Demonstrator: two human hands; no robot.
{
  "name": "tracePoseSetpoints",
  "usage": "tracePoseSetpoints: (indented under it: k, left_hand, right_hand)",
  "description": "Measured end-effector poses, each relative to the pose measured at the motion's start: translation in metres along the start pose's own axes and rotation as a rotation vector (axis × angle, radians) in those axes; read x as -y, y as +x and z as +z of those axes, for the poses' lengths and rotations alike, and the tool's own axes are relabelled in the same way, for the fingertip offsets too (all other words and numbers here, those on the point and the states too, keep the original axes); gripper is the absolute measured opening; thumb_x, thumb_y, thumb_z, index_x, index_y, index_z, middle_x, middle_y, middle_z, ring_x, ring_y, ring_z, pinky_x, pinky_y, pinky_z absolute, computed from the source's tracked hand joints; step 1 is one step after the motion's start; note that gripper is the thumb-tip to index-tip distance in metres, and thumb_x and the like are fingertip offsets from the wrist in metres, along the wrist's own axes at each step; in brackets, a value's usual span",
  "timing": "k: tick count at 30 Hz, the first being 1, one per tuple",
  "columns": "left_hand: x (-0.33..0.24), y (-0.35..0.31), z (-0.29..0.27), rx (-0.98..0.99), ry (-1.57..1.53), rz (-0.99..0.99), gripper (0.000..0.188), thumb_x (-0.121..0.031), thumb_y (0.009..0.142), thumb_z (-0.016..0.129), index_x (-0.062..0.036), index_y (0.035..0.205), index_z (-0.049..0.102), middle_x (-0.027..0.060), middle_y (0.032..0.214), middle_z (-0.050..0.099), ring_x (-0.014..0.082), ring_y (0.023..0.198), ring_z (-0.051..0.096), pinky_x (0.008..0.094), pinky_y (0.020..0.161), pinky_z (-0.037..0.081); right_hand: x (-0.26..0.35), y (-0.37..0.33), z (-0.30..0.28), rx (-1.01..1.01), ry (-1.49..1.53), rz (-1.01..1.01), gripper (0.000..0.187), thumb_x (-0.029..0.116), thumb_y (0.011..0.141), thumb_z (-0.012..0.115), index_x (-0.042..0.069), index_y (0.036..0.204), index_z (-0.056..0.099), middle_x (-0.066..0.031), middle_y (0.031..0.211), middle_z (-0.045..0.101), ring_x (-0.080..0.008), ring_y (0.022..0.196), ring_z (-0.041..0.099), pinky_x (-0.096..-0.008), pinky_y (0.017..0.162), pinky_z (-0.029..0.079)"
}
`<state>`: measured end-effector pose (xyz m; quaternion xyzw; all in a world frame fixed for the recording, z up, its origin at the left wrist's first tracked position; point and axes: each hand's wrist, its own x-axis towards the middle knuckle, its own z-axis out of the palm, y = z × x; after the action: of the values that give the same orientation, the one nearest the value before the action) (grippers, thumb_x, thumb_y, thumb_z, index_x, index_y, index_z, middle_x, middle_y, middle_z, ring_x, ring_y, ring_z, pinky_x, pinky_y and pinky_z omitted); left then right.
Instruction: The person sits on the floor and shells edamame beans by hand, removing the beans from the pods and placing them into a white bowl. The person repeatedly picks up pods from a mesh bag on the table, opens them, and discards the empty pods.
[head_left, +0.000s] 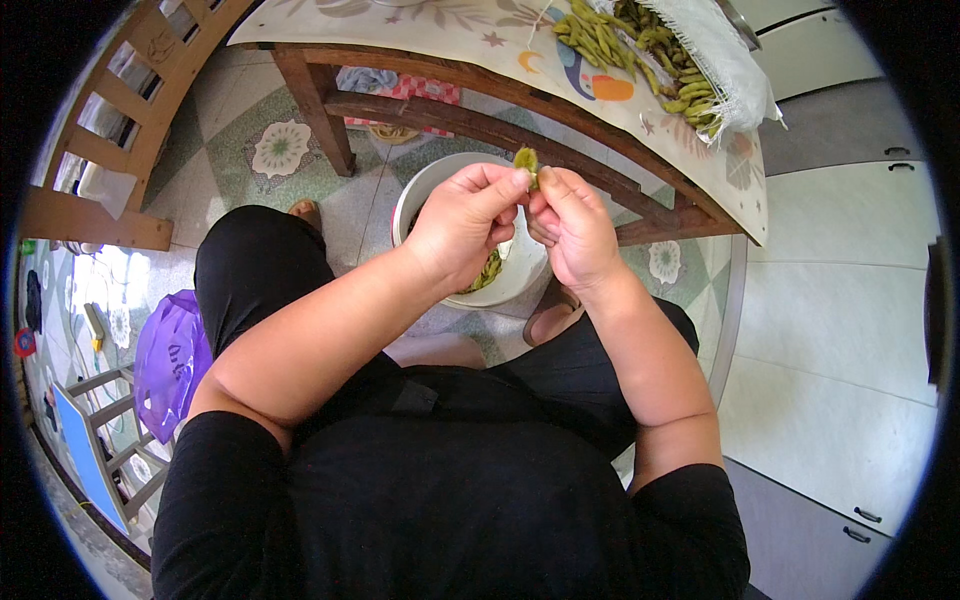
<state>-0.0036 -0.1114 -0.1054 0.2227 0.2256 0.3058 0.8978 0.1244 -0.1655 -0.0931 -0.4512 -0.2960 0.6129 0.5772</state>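
A green soybean pod (526, 160) is pinched between the fingertips of both my hands, its fuzzy upper end sticking up above them. My left hand (470, 215) closes on it from the left, thumb and forefinger pressed together. From the right, my right hand (572, 222) grips the same pod with its fingers curled. Below the hands stands a white bucket (418, 187) on the floor between my feet. Inside it lie green pods (487, 272), partly covered by my hands. A heap of more pods (600, 45) rests on the table by a white woven sack (715, 60).
A wooden table (440, 35) with a patterned cloth runs across the far side, its legs and crossbars close beyond the bucket. Pale cabinets (830, 340) stand on the right. At left are a wooden rail frame (110, 225) and a purple plastic bag (172, 360).
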Motion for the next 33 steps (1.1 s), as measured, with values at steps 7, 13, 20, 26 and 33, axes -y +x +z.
tracePoseSetpoints:
  k: [7, 13, 20, 26, 33]
  left_hand:
    - [-0.008, 0.004, -0.014, 0.059, -0.063, -0.104, 0.011, -0.016, 0.080, 0.058, -0.0066, 0.077, 0.052, -0.0005, 0.064, 0.049, 0.0066, 0.053, 0.040, 0.0184, 0.047, 0.032]
    - [0.001, 0.004, -0.009, 0.029, -0.006, -0.039, 0.004, -0.011, 0.083, 0.051, -0.0074, 0.082, 0.050, 0.0017, 0.072, 0.052, 0.0090, 0.061, 0.046, 0.0202, 0.052, 0.036]
    - [0.001, 0.008, -0.012, -0.072, -0.112, -0.105, 0.006, -0.013, 0.084, 0.049, -0.0074, 0.083, 0.048, 0.0024, 0.076, 0.051, 0.0109, 0.065, 0.047, 0.0224, 0.057, 0.040]
    - [-0.010, 0.012, -0.018, -0.232, -0.218, -0.151, 0.009, -0.015, 0.085, 0.045, -0.0064, 0.082, 0.046, 0.0035, 0.074, 0.049, 0.0131, 0.063, 0.046, 0.0251, 0.056, 0.039]
    - [-0.015, 0.014, -0.017, -0.215, -0.069, -0.112, 0.016, -0.016, 0.088, 0.040, -0.0038, 0.095, 0.047, 0.0015, 0.076, 0.049, 0.0109, 0.064, 0.046, 0.0223, 0.055, 0.040]
  right_hand:
    - [-0.004, -0.002, 0.007, -0.042, -0.272, -0.091, 0.028, 0.027, 0.086, 0.048, 0.007, 0.066, 0.050, 0.0045, 0.058, 0.043, -0.0039, 0.052, 0.035, -0.0183, 0.048, 0.028]
    - [-0.011, 0.002, 0.007, -0.199, -0.325, -0.101, 0.025, 0.022, 0.086, 0.047, 0.007, 0.066, 0.048, 0.0033, 0.059, 0.043, -0.0043, 0.053, 0.035, -0.0189, 0.049, 0.029]
    - [-0.003, 0.006, -0.001, -0.225, -0.039, -0.007, 0.026, 0.020, 0.084, 0.050, 0.010, 0.062, 0.043, 0.0037, 0.051, 0.038, -0.0042, 0.042, 0.031, -0.0194, 0.039, 0.024]
    - [0.005, 0.004, -0.011, -0.256, -0.249, -0.160, 0.027, 0.023, 0.082, 0.057, 0.010, 0.061, 0.044, 0.0052, 0.055, 0.042, -0.0024, 0.047, 0.034, -0.0176, 0.043, 0.027]
    - [0.043, 0.010, -0.014, -0.309, -0.509, -0.371, 0.010, 0.014, 0.084, 0.053, 0.005, 0.079, 0.053, 0.0035, 0.060, 0.047, -0.0023, 0.051, 0.038, -0.0151, 0.046, 0.029]
